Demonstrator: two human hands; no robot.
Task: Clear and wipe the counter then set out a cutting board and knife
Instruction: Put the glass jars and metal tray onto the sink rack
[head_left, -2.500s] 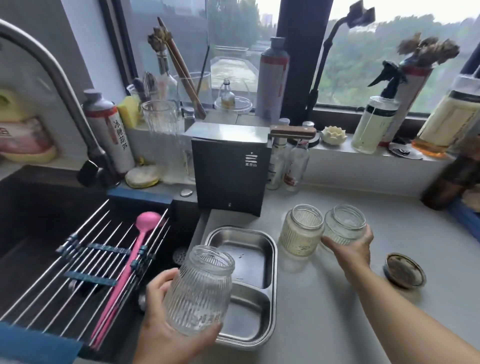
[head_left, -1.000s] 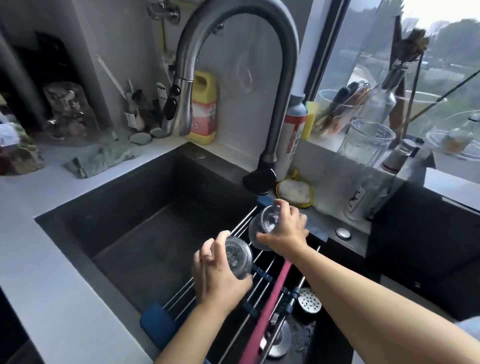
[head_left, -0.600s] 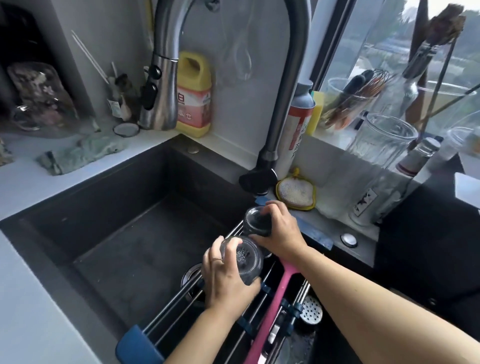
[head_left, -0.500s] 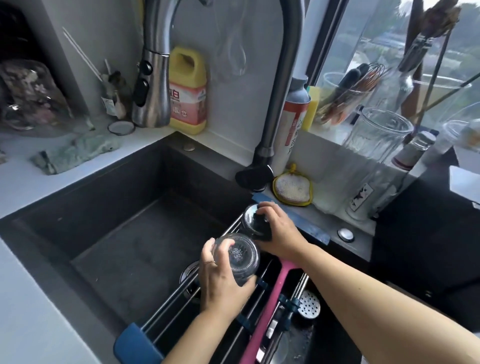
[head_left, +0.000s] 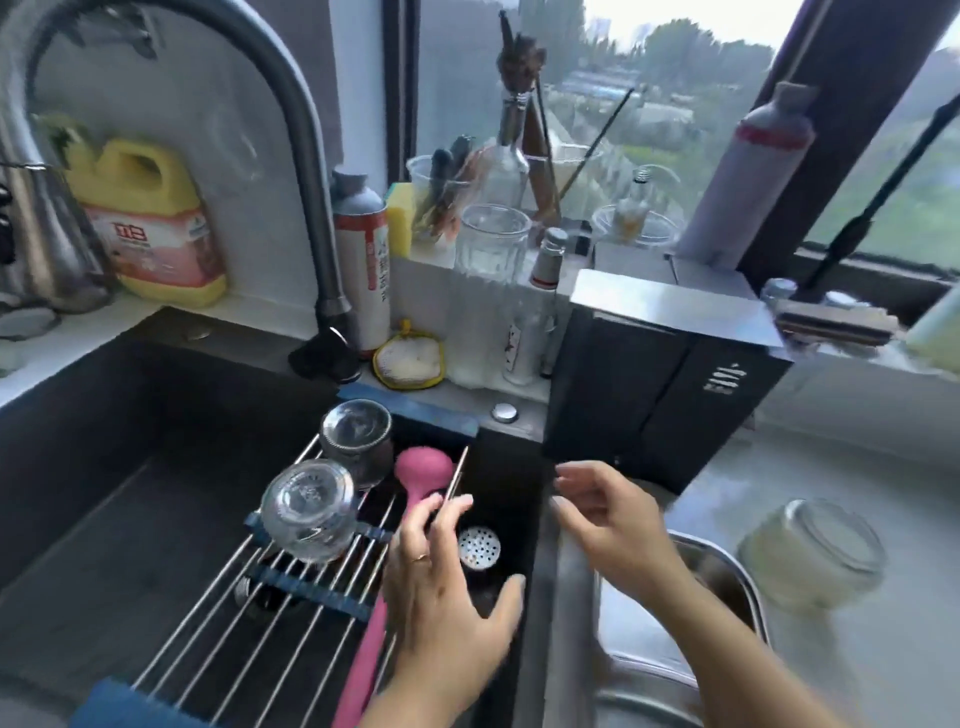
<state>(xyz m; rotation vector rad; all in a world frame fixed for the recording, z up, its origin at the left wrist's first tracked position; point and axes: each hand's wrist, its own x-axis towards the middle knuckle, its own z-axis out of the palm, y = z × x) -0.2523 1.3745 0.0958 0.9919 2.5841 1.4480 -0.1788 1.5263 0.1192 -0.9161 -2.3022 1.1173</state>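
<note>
Two clear ribbed glass jars stand upside down on the wire roll-up rack (head_left: 218, 613) over the dark sink: one nearer me (head_left: 309, 512), one behind it (head_left: 357, 436). My left hand (head_left: 447, 587) hovers open over the rack's right end, to the right of the jars, holding nothing. My right hand (head_left: 608, 519) is open above the sink's right edge, fingers spread. A third jar (head_left: 813, 553) with whitish contents stands on the grey counter (head_left: 857, 665) at the right. No cutting board or knife is visible.
A pink spoon (head_left: 410, 499) lies along the rack. A steel tray (head_left: 654, 649) sits on the counter under my right forearm. A black box appliance (head_left: 660, 384) stands behind. The tap (head_left: 311, 208), yellow detergent jug (head_left: 150, 228), bottles and glasses crowd the sill.
Both hands have let go of the two jars, which now stand upside down on the rack. The hands have drawn back to the right and my view has swung right.
</note>
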